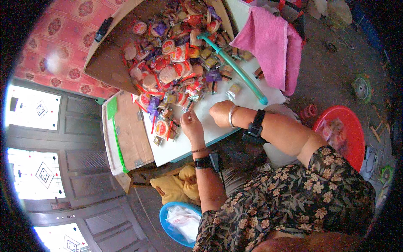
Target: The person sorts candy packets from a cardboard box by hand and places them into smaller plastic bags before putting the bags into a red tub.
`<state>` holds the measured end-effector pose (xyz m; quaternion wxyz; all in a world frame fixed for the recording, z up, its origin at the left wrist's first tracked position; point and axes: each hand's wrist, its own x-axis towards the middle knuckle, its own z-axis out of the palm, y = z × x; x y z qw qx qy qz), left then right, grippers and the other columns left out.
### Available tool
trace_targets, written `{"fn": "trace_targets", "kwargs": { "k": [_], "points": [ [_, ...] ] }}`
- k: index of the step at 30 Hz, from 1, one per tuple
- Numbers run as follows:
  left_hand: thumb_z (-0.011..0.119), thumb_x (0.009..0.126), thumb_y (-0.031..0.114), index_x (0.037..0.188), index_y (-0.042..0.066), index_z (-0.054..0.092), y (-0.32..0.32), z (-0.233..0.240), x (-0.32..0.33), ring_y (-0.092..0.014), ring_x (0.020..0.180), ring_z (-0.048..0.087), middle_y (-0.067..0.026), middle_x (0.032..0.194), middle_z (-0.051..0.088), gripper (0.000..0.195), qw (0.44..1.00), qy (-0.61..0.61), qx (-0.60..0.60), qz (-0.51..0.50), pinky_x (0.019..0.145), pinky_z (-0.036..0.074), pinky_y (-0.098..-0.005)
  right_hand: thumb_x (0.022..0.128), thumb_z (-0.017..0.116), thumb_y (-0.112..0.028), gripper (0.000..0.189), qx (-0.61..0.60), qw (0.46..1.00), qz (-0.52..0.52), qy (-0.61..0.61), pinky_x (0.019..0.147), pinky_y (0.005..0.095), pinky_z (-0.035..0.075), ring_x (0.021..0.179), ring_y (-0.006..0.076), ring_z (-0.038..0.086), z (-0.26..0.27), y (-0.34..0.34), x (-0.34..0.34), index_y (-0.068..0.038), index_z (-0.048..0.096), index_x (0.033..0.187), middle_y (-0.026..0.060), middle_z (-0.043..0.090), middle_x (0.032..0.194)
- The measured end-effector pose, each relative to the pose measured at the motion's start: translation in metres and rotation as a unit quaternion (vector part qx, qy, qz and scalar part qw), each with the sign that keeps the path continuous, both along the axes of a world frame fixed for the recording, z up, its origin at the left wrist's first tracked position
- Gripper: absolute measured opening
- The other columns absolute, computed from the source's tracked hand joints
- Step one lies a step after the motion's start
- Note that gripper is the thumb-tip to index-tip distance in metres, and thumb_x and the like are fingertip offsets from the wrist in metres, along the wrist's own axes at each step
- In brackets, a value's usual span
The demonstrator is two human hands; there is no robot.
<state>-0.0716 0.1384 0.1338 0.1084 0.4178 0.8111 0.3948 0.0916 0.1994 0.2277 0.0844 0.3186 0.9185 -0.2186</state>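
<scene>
A large heap of individually wrapped snacks (168, 74) spreads over a white tabletop (204, 135), in clear, red-edged and purple wrappers. My left hand (192, 127) is at the heap's near edge, its fingertips pinched on a small clear-wrapped snack (188, 105) with a dark stripe. Just to the right, my right hand (221, 114) is curled above the bare white surface; its palm side is hidden, so whether it holds anything does not show. A single yellowish wrapped snack (233, 90) lies beyond it. Left of my left hand sits a round wrapped cake (162, 128).
A teal rod (239, 71) lies across the heap's right side. Cardboard (108, 64) walls the heap at the back left. A pink towel (267, 47) hangs at right. Below stand a red basin (352, 135) with wrapped snacks and a blue basin (165, 220) with plastic bags.
</scene>
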Motion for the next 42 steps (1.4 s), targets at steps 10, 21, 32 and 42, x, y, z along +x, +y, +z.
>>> {"fn": "trace_targets", "kwargs": {
  "k": [10, 21, 32, 42],
  "points": [
    [0.062, 0.080, 0.025, 0.113, 0.014, 0.055, 0.019, 0.011, 0.014, -0.037, 0.107, 0.049, -0.0131, 0.120, 0.053, 0.036, 0.979, 0.198, -0.052, -0.024, 0.091, 0.037, -0.0495, 0.070, 0.055, -0.010, 0.020, 0.008, 1.000, -0.005, 0.014, 0.074, 0.0420, 0.051, 0.085, 0.0347, 0.064, -0.006, 0.000, 0.005, -0.001, 0.068, 0.083, 0.0215, 0.065, 0.087],
    [0.054, 0.087, 0.030, 0.099, 0.002, 0.056, 0.010, 0.007, 0.033, -0.031, 0.082, 0.058, -0.0167, 0.094, 0.059, 0.030, 0.999, -0.016, 0.027, 0.038, 0.071, 0.047, -0.0387, 0.071, 0.056, -0.011, 0.018, 0.000, 1.000, -0.005, -0.008, 0.073, 0.0420, 0.051, 0.084, 0.0339, 0.065, -0.007, 0.004, 0.008, -0.001, 0.068, 0.081, 0.0199, 0.065, 0.084],
    [0.059, 0.082, 0.026, 0.108, -0.001, 0.053, -0.009, 0.005, 0.041, -0.034, 0.085, 0.057, -0.0158, 0.093, 0.058, 0.037, 0.996, 0.084, -0.015, 0.029, 0.073, 0.046, -0.0411, 0.072, 0.060, -0.018, 0.020, 0.017, 1.000, -0.008, 0.021, 0.073, 0.0413, 0.052, 0.083, 0.0306, 0.066, -0.003, 0.000, 0.005, -0.004, 0.068, 0.084, 0.0162, 0.067, 0.088],
    [0.061, 0.084, 0.021, 0.099, -0.003, 0.058, -0.018, -0.006, 0.029, -0.015, 0.074, 0.056, -0.0062, 0.089, 0.060, 0.028, 0.974, -0.213, 0.079, -0.024, 0.064, 0.046, -0.0278, 0.069, 0.058, -0.009, 0.018, 0.008, 1.000, -0.008, 0.005, 0.071, 0.0414, 0.051, 0.083, 0.0331, 0.065, -0.003, 0.002, 0.002, -0.001, 0.068, 0.082, 0.0198, 0.065, 0.085]
  ]
}}
